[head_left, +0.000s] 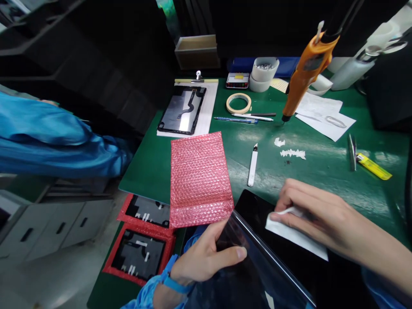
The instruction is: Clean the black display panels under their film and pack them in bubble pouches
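Observation:
A black glossy tablet (257,257) lies tilted at the near edge of the green table (322,180). My left hand (206,255) grips its left edge, thumb on the screen, fingers underneath. Over the tablet's upper right part, my right hand (318,214) has its fingers pressed together on a white cloth (294,236) that rests on the screen. A pink bubble-wrap bag (199,178) lies flat just left of the tablet.
A white craft knife (252,165), white scraps (292,152), pens (244,118), a tape roll (238,103), papers (325,113), tweezers (352,150), a yellow lighter (373,166) and a hanging orange screwdriver (304,73) lie beyond. Another tablet back (182,109) sits on a clipboard. Red trays with panels (141,240) stand lower left. Another person's blue sleeve (58,137) reaches in at left.

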### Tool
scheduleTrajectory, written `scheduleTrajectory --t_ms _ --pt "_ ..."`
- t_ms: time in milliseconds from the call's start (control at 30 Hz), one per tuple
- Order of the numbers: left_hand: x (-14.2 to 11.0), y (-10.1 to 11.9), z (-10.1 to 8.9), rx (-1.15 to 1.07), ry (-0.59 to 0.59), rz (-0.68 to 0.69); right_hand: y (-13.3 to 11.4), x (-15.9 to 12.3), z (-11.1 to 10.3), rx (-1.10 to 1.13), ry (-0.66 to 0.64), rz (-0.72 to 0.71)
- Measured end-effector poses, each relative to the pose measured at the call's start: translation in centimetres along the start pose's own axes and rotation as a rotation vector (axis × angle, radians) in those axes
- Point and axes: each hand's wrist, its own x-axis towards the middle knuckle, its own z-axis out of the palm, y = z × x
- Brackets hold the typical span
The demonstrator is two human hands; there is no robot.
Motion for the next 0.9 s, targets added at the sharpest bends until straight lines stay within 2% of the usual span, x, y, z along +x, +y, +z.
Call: scheduleTrajectory --t_ms 167,300,367,467,633,700,833,900 --pt "-0.4 0.1 0.0 0.029 0.002 -0.015 -0.7 1.2 0.4 -0.067 0.070 -0.020" --pt "-0.5 -0.2 -0.4 0.021 0.031 -0.002 -1.3 -0.4 -1.2 -0.024 -0.017 0.071" --pt "-0.4 -0.1 -0.4 0.031 0.018 0.016 -1.3 -0.7 -1.7 -0.015 -0.054 0.072" --pt "-0.2 0.4 -0.2 0.068 0.001 0.033 -1.0 0.6 -0.9 -0.037 -0.036 0.039" --pt "-0.2 0.7 -0.1 0.063 0.019 -0.022 -0.7 2.8 0.8 -0.061 0.086 0.052" --pt "-0.2 0.8 -0.3 0.041 0.026 -0.034 -0.9 2.1 0.2 -0.051 0.056 0.036" --pt "-0.1 1.4 -0.6 0.038 0.000 -0.074 -1.5 -0.5 -1.9 -0.038 -0.120 0.016" --pt "0.0 1.6 -0.6 0.051 -0.007 -0.056 -1.4 -0.7 -2.0 -0.053 -0.145 -0.001"
